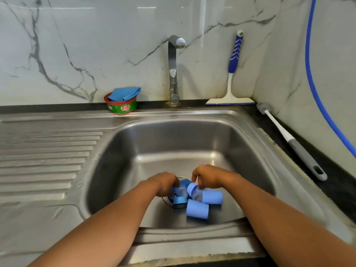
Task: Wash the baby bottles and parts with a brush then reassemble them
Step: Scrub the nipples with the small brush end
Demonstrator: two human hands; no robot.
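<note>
While your right hand (208, 178) pinches a pale blue collar (192, 188), your left hand (165, 183) curls round a clear bottle part (180, 190) over the drain, near in the sink (173, 135). 2 blue caps (197, 209) lie just right. Far left, a tub (122, 106) reads "EXO".
</note>
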